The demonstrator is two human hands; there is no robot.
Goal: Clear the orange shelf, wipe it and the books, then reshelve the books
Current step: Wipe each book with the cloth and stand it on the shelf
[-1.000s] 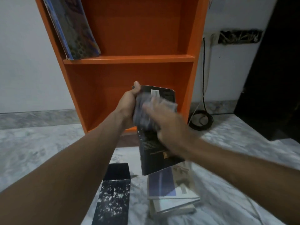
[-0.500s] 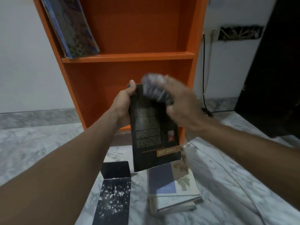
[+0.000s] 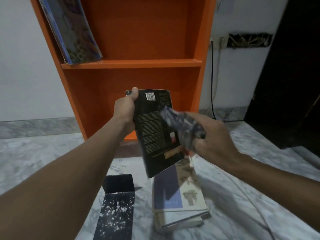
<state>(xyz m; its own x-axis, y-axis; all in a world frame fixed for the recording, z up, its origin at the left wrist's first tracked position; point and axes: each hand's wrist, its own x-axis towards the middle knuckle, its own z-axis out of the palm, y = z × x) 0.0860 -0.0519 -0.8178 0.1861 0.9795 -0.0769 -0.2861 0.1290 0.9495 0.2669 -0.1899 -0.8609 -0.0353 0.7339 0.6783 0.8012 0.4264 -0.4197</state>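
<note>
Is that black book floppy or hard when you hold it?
Probably slightly bendy: the black paperback book looks thin, with a worn top corner. Likely light, since the left hand alone holds it up by one edge.

This looks like a room in a home, perhaps a bedroom or living room, though the view takes in only one corner. An orange shelf (image 3: 131, 64) stands against a plain white wall (image 3: 22, 66), with thin magazines (image 3: 72, 32) leaning at the left of its upper compartment. In front of the shelf spreads a grey-veined marble floor (image 3: 34, 153), and a skirting strip (image 3: 34, 127) of the same stone runs along the wall on both sides of it. Right of the shelf a black cable (image 3: 212, 80) hangs down from a plug (image 3: 223, 41), with a dark door (image 3: 285, 84) beyond. In front of the shelf a stack of books (image 3: 180, 201) and a black box (image 3: 116, 208) lie on the floor.
</note>
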